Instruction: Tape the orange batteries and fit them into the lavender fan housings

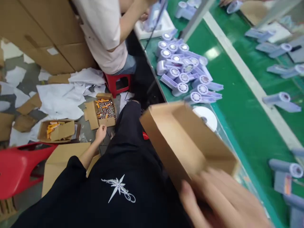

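Reaching down to the floor, the left hand [101, 132] hangs loosely curled, holding nothing, just beside a small open brown cardboard box [102, 110] packed with silver-and-orange cylindrical cells. The blurred right hand [220, 199] grips 1 empty open brown cardboard tray [187, 139] over the green conveyor belt's [247, 126] edge. No writing readable.

On the green table [239, 120], a dense pile of lilac fans [184, 71] blocks the near edge toward the far end, and single fans [281, 101] lie scattered by the white strip. Between them the green surface is open. The brown cardboard box [187, 142], held by the right hand [220, 199], hangs over the near edge and covers part of a white disc [209, 115]. Beside the table, a seated person (on a red stool [118, 83]) closes the passage. On the floor, the left hand [101, 132] has small boxes [102, 109] and white paper around it.
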Demonstrator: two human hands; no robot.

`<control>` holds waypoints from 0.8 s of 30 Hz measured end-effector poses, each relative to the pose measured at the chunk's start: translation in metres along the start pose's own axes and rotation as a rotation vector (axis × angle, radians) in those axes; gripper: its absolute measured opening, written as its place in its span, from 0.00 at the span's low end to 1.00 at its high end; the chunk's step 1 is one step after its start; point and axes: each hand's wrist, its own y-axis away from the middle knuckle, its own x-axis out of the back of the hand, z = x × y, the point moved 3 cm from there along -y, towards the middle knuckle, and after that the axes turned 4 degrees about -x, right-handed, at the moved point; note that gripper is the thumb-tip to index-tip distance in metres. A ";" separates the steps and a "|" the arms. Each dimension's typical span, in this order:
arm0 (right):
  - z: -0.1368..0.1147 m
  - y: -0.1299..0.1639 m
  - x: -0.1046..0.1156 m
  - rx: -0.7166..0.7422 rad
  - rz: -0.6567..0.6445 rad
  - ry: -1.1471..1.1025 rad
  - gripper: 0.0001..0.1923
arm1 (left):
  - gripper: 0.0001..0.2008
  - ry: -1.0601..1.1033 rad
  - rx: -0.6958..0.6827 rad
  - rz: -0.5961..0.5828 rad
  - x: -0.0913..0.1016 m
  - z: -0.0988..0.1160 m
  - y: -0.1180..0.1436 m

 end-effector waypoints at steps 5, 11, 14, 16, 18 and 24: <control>-0.013 -0.164 -0.178 0.336 -0.302 -0.019 0.18 | 0.23 0.108 0.275 -0.022 -0.038 -0.071 0.027; 0.042 -0.257 -0.444 0.317 -0.737 -0.195 0.17 | 0.23 0.148 0.344 0.028 -0.052 -0.073 -0.035; 0.082 -0.249 -0.525 0.219 -0.809 -0.106 0.17 | 0.18 0.095 0.297 0.079 -0.042 -0.089 -0.117; 0.114 -0.234 -0.573 0.145 -0.826 -0.045 0.16 | 0.19 0.036 0.229 0.098 -0.044 -0.109 -0.182; 0.144 -0.216 -0.617 0.074 -0.833 0.012 0.15 | 0.25 -0.027 0.126 0.081 -0.058 -0.129 -0.243; 0.152 -0.213 -0.708 0.025 -0.747 0.073 0.25 | 0.67 -0.187 -0.247 -0.121 -0.143 -0.137 -0.356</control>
